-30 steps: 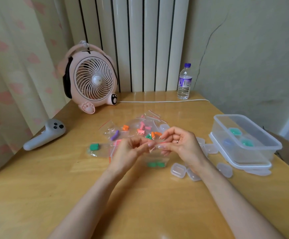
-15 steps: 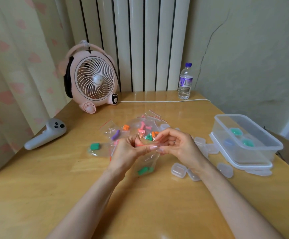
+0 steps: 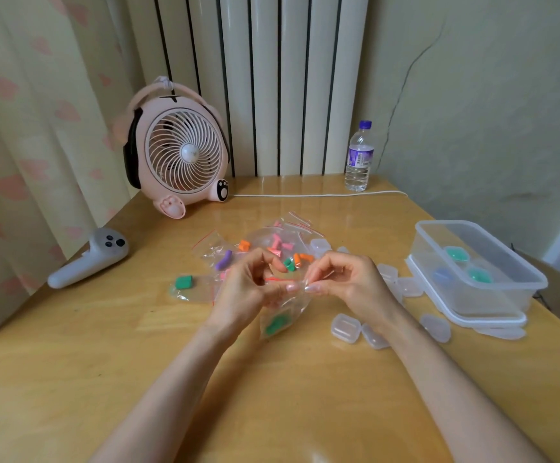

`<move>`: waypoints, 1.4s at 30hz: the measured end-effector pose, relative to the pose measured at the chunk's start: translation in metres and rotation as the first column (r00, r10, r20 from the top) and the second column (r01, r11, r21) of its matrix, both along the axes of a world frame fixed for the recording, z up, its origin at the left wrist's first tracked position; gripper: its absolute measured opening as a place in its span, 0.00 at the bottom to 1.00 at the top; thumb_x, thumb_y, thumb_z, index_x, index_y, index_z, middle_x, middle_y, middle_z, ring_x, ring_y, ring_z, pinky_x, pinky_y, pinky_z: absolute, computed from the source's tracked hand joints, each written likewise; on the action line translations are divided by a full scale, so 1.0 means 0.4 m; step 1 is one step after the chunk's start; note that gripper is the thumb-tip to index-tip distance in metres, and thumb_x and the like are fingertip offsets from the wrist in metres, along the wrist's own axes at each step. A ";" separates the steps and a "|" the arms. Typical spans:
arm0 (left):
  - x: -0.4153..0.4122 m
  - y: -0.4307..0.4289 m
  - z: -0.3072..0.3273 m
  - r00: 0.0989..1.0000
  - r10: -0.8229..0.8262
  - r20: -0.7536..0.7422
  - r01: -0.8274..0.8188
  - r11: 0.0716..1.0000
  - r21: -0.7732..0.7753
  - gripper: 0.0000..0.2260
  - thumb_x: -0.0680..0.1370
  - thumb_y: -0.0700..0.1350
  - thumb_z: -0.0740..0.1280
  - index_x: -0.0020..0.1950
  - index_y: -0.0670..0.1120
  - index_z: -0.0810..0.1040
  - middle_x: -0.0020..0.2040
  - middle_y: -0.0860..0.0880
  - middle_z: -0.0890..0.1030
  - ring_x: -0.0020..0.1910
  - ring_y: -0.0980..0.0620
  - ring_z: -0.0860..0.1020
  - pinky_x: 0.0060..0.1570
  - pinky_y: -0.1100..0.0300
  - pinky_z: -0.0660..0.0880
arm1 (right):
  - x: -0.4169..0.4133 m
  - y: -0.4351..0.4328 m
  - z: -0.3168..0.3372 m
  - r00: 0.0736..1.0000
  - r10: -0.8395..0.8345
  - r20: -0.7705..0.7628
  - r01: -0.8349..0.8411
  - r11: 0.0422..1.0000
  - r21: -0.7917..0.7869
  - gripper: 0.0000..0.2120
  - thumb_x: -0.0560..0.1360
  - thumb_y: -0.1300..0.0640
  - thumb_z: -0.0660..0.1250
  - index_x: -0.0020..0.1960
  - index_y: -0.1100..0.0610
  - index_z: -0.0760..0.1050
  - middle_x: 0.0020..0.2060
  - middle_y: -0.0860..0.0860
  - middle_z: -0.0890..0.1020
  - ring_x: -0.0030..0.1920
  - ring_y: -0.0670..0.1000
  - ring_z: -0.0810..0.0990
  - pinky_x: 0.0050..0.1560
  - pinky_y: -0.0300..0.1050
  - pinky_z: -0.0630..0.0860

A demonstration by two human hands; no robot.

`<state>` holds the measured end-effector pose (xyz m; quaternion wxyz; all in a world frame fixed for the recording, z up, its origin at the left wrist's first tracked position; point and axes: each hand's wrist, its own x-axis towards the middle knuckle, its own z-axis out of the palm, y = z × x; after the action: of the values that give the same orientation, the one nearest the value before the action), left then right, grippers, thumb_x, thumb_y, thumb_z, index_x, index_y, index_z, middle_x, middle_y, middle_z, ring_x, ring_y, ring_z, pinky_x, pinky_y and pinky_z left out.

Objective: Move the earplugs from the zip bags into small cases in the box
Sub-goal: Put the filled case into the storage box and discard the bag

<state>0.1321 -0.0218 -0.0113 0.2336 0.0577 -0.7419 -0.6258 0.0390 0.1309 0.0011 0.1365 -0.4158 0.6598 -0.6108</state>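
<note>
Hands meet above the middle of the bench (image 3: 138,362), both holding the top edge of one clear zip bag (image 3: 283,307). The left hand (image 3: 245,289) pinches one side of the red zip strip with curled fingers and thumb; the right hand (image 3: 348,282) pinches the other side between thumb and forefinger. The bag hangs below them with green earplugs (image 3: 276,323) at its bottom; whether it touches the bench I cannot tell. Behind the hands lies a pile of zip bags (image 3: 265,237) holding pink, orange, green and purple plugs. Clear small cases (image 3: 346,328) lie scattered near the right wrist. The box (image 3: 492,295) stands to the right, well apart from the hands, with three cases inside, two showing green and one blue. A pink fan (image 3: 185,152), a water bottle (image 3: 358,158) and a grey controller (image 3: 88,259) sit farther off.
</note>
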 end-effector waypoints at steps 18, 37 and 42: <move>0.004 0.002 -0.003 0.988 -0.156 -0.023 0.151 0.977 -0.149 0.05 0.67 0.45 0.71 0.40 0.46 0.78 0.39 0.53 0.79 0.41 0.52 0.75 0.47 0.54 0.73 | 0.007 0.013 0.013 0.983 0.108 0.147 -0.098 0.993 -0.073 0.06 0.62 0.63 0.70 0.31 0.53 0.76 0.32 0.50 0.76 0.33 0.44 0.73 0.35 0.33 0.69; -0.014 -0.034 -0.023 0.973 0.228 0.018 -0.227 0.973 -0.039 0.07 0.79 0.39 0.63 0.40 0.41 0.70 0.32 0.46 0.76 0.28 0.56 0.76 0.32 0.60 0.76 | -0.017 0.001 -0.010 0.988 -0.085 0.132 0.078 0.995 0.055 0.11 0.73 0.67 0.68 0.51 0.54 0.75 0.48 0.54 0.77 0.37 0.52 0.80 0.37 0.44 0.75; -0.018 -0.046 -0.035 0.948 0.306 0.085 -0.301 0.951 -0.069 0.10 0.80 0.40 0.61 0.39 0.41 0.70 0.32 0.45 0.78 0.30 0.47 0.78 0.40 0.51 0.78 | -0.022 0.003 -0.016 0.988 -0.062 0.144 0.040 0.988 0.148 0.09 0.71 0.71 0.68 0.44 0.58 0.78 0.38 0.53 0.73 0.33 0.53 0.81 0.35 0.39 0.76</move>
<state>0.1250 -0.0404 -0.0255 0.2930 0.1942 -0.7513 -0.5585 0.0304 0.1320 -0.0052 0.1993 -0.3412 0.7009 -0.5938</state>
